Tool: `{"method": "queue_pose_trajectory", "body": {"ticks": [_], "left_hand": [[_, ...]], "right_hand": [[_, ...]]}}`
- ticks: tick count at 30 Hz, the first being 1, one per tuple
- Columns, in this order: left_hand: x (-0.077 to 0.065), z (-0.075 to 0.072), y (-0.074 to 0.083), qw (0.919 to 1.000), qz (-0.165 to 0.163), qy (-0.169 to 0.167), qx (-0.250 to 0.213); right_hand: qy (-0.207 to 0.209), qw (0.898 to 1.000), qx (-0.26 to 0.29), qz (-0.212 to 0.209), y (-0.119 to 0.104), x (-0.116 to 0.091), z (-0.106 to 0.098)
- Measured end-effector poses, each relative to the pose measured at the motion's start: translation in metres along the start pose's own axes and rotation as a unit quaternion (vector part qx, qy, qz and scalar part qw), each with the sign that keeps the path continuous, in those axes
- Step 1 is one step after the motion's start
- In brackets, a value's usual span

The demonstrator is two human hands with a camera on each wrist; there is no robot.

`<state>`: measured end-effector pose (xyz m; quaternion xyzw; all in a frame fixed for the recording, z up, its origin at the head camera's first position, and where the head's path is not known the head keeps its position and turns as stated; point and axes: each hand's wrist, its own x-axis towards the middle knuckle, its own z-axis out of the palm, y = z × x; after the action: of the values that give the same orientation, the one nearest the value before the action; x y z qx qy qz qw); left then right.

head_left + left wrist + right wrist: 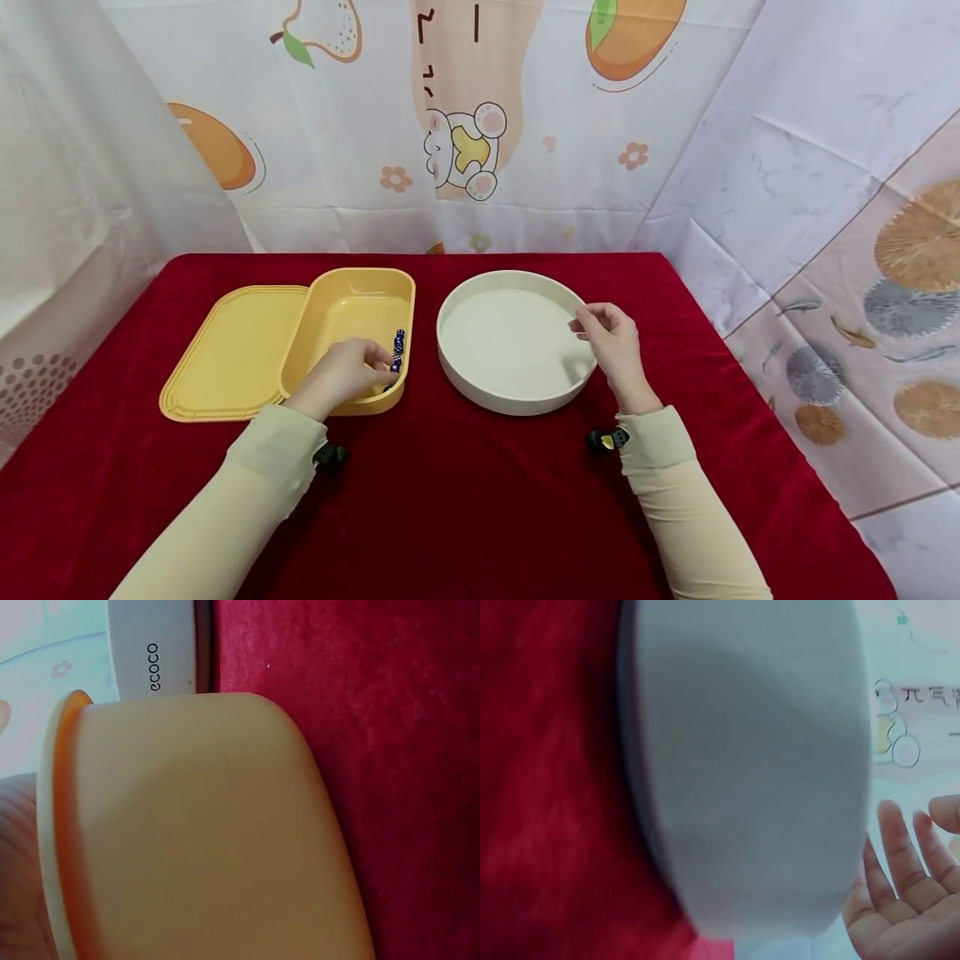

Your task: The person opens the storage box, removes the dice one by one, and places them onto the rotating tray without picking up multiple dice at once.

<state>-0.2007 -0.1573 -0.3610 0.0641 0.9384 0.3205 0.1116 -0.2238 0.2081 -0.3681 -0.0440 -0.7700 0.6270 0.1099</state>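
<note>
My left hand (347,372) reaches into the yellow rectangular box (360,283), its thumb and fingertips pinching a small dark blue die (394,367) by the right wall. More blue dice with white dots (399,340) lie in a line along that wall. In the left wrist view the box's outer side (195,825) covers most of the hand. Over the right rim of a round cream tray (517,333) hovers my right hand (613,343), fingers loosely bent, with nothing seen in it. The right wrist view shows its fingers (904,859) beyond the tray's side wall.
A yellow lid (236,350) lies flat, left of the box and against it. Both containers stand on a red cloth (480,500) covering the table. Printed curtains (337,167) hang behind and at the sides. The tray's side bears the lettering "ecoco" (154,667).
</note>
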Motion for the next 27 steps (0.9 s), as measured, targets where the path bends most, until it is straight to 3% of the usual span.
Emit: {"method": "queue_pose_trajectory", "body": {"ticks": [7, 15, 22, 27], "left_hand": [[0.002, 0.002, -0.004, 0.999, 0.014, -0.039, 0.015], [0.002, 0.002, -0.006, 0.9975, 0.009, -0.065, 0.028], [0.005, 0.003, -0.008, 0.9966, 0.01, -0.057, 0.059], [0.008, 0.004, -0.009, 0.9952, -0.001, -0.062, 0.076]], "right_hand": [[0.042, 0.999, -0.003, -0.003, 0.011, 0.005, -0.011], [0.062, 0.994, -0.09, 0.022, 0.024, 0.009, -0.022], [-0.009, 0.989, -0.147, 0.028, 0.031, 0.013, -0.03], [-0.087, 0.976, -0.197, 0.037, 0.033, 0.015, -0.037]]}}
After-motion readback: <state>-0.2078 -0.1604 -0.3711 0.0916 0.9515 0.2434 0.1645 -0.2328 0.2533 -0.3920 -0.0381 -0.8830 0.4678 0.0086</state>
